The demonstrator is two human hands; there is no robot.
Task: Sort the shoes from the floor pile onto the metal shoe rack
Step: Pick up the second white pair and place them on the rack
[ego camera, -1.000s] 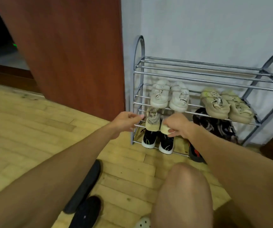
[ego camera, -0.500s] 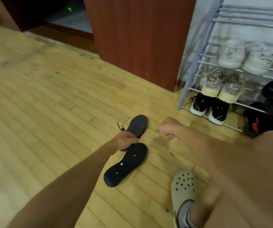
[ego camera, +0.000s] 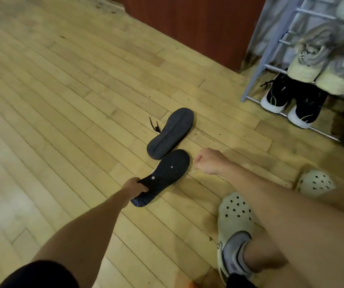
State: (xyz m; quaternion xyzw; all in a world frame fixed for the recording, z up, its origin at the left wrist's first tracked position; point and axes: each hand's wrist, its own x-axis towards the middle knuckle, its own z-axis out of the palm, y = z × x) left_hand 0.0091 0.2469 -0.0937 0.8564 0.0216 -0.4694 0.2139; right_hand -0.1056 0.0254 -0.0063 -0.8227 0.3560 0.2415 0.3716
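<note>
While the left hand has its grip closed on the heel end of the near dark shoe, that shoe lies sole-up on the wooden floor, toe touching or just short of the second dark shoe, also sole-up. Right hand hovers just beside the near shoe's toe, fingers curled into a loose fist, holding nothing that shows.

Step in hand, my read: lift this pair and move it to the metal shoe rack, up and to the right.
- Pinch at the heel looks thin; get fingers round the collar before lifting, or the toe will swing.
- Send the right hand to the second shoe, grab at the heel too, carry both in one trip.
- Flip them sole-down on the way.
- Loose lace beside the second shoe: keep it clear of the rack bars.

Hard to see:
- Rack is cut off at the frame edge, so free slots are unknown.
- Uppers of both dark shoes are hidden.
- Rack shoes are blurred.
- Left fingertips are tucked behind the sole.
</note>
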